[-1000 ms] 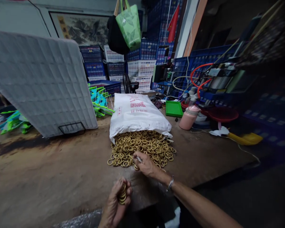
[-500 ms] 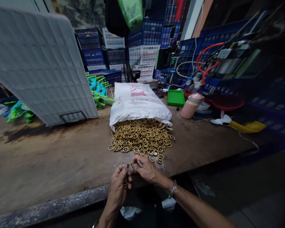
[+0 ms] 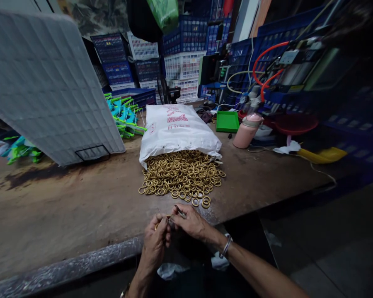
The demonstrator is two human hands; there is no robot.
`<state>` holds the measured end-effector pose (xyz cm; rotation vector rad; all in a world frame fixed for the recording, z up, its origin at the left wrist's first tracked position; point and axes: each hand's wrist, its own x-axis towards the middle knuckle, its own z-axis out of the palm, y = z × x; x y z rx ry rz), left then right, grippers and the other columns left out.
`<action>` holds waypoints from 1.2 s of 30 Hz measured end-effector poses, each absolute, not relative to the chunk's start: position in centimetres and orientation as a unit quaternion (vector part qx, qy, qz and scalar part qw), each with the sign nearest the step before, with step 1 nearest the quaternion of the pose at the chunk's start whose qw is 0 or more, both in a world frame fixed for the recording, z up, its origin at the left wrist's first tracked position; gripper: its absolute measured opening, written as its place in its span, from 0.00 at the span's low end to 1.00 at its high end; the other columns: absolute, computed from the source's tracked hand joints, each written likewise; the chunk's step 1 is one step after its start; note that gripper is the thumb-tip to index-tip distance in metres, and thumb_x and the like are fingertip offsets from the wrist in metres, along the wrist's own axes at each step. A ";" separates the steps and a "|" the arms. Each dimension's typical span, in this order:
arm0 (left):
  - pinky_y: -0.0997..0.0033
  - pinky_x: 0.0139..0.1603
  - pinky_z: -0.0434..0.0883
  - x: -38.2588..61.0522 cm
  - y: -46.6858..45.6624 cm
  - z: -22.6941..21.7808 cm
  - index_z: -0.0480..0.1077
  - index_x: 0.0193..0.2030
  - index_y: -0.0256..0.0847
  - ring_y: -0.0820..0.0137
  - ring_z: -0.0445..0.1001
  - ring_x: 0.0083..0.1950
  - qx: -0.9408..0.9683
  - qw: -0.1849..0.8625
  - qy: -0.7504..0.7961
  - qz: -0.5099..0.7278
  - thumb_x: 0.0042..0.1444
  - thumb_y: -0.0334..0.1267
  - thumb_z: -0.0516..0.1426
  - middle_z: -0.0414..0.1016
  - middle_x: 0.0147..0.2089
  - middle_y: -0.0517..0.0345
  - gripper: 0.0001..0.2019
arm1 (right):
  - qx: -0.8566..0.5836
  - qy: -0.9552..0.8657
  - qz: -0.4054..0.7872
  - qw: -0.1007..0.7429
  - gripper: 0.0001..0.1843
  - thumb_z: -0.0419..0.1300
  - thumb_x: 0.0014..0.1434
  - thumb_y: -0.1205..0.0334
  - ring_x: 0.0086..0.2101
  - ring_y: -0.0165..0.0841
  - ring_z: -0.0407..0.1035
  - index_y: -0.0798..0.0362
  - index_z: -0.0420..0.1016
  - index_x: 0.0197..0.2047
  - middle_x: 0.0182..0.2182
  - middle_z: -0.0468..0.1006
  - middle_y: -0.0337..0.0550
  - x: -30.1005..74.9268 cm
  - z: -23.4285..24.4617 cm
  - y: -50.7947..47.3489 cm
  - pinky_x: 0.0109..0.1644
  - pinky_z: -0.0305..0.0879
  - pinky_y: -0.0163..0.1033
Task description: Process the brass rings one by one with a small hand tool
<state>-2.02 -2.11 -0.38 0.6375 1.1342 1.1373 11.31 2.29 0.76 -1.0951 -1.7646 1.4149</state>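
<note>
Near the table's front edge, my left hand [image 3: 154, 242] is closed with a gold-coloured ring [image 3: 156, 227] between thumb and fingers. My right hand [image 3: 193, 223] is closed round a slim metal tool [image 3: 180, 212], whose kind I cannot make out. Its fingertips meet those of my left hand at the ring, so the contact point is partly hidden. Just beyond my hands lies a heap of gold-coloured rings [image 3: 182, 174], spilling from the mouth of a white plastic sack [image 3: 180, 134] with red print. A few loose rings [image 3: 206, 202] lie closest to my right hand.
A tall white ribbed panel [image 3: 52, 91] stands at the left, with green and blue plastic pieces [image 3: 127, 116] behind it. To the right are a green tray [image 3: 227, 121], a pink bottle [image 3: 248, 131] and a yellow scoop [image 3: 323, 155]. Stacked crates [image 3: 185, 64] fill the back.
The view has shifted slightly. Both hands stay together at the ring, and the tool in my right hand is angled a little differently. The ring heap looks the same.
</note>
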 end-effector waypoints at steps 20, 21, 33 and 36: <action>0.85 0.16 0.53 -1.1 -2.7 -0.3 0.59 0.29 0.39 0.84 0.55 0.17 0.300 0.671 0.496 0.462 0.50 0.47 0.56 0.59 0.21 0.69 0.14 | -0.461 -0.634 0.530 0.323 0.06 0.50 0.51 0.64 0.24 0.24 0.58 0.54 0.66 0.27 0.21 0.65 0.33 11.5 0.4 2.1 0.27 0.53 0.28; 0.85 0.16 0.52 -1.1 -2.8 -0.3 0.59 0.29 0.39 0.84 0.54 0.17 0.300 0.673 0.493 0.463 0.51 0.47 0.56 0.59 0.20 0.69 0.13 | -0.459 -0.630 0.535 0.326 0.06 0.50 0.51 0.65 0.25 0.25 0.59 0.54 0.66 0.27 0.21 0.66 0.33 11.6 0.4 2.1 0.28 0.53 0.28; 0.85 0.15 0.52 -0.9 -3.4 -0.6 0.58 0.31 0.40 0.84 0.57 0.17 0.274 0.671 0.496 0.479 0.48 0.48 0.57 0.62 0.22 0.68 0.15 | -0.465 -0.692 0.462 0.303 0.09 0.46 0.56 0.65 0.25 0.26 0.62 0.54 0.65 0.28 0.22 0.68 0.36 11.8 0.3 1.5 0.29 0.54 0.30; 0.86 0.16 0.52 -0.9 -3.4 -0.6 0.58 0.31 0.41 0.84 0.57 0.18 0.275 0.662 0.504 0.483 0.48 0.49 0.57 0.63 0.22 0.68 0.15 | -0.466 -0.766 0.372 0.241 0.06 0.48 0.52 0.69 0.25 0.27 0.61 0.53 0.65 0.31 0.23 0.68 0.37 12.1 0.0 0.9 0.29 0.52 0.31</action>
